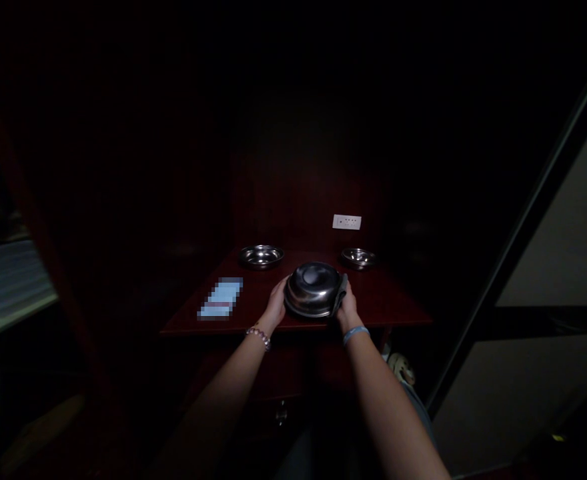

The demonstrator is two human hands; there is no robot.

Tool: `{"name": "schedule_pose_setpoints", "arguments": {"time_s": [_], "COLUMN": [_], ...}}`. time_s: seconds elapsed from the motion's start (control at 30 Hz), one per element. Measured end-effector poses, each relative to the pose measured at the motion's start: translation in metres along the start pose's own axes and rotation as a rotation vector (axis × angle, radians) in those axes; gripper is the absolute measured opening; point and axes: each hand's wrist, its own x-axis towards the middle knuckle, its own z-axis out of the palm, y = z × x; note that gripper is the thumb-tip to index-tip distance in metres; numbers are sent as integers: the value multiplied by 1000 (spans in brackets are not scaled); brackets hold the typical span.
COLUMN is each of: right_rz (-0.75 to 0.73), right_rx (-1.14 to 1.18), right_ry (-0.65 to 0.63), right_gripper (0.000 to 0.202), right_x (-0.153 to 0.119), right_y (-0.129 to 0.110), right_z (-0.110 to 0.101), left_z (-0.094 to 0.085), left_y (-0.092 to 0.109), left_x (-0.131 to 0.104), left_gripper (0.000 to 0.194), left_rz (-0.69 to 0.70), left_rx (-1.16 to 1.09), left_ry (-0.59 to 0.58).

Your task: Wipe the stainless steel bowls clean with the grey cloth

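Note:
An upside-down steel bowl point(313, 290) is between my two hands, near the front edge of the dark red shelf point(183, 319). My left hand point(276, 305) grips its left side, fingers partly hidden behind the rim. On the right side, my right hand point(347, 308) presses a dark grey cloth point(341, 295) against the bowl while holding it. Whether the bowl touches the shelf I cannot tell. Farther back stand two more steel bowls, upright: a wide one point(261, 257) at the left and a smaller one point(358, 259) at the right.
A blurred-out bright phone-like rectangle point(221, 298) lies on the shelf's left part. A white socket plate point(347, 222) is on the back wall. Dark side walls enclose the shelf, and a drawer knob point(281, 413) shows below it.

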Motion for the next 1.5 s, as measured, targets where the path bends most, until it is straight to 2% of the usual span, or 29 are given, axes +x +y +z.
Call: {"name": "schedule_pose_setpoints", "arguments": {"time_s": [0.1,0.2,0.3,0.57,0.73,0.83,1.07,1.23,1.33,1.43,1.5], "right_rz": [88,65,65,130,87,74,51,50,-25,-141,-185], "right_rx": [61,48,22,27,16,21,17,45,60,3,-55], "right_ry": [135,173,200,118,25,-43,-113,-49,-16,-89,-144], "right_gripper": [38,41,40,39,35,34,37,40,44,53,60], "right_x": [1,3,2,-11,-12,-11,-8,-11,-14,-17,-19], "right_y": [-2,-4,-7,-13,-13,-13,-11,-11,-16,-23,-26], "right_z": [0,-2,-1,8,7,6,4,6,9,13,15], "left_z": [-1,-3,-3,-1,-1,-1,-2,1,0,-1,-2], "left_y": [1,3,5,4,-1,-2,-3,-2,-2,-3,-3], "left_x": [-2,-5,-9,-8,-1,1,2,2,-1,-3,-4], "left_gripper": [38,42,43,54,47,44,43,36,35,36,37], "left_rz": [-44,-114,-116,-119,45,76,46,26,-19,-94,-88], "left_rx": [29,117,167,155,42,39,10,-2,19,83,96], "left_ry": [-33,-91,-108,-99,-108,-72,-62,-32,-24,-36,-50]}}
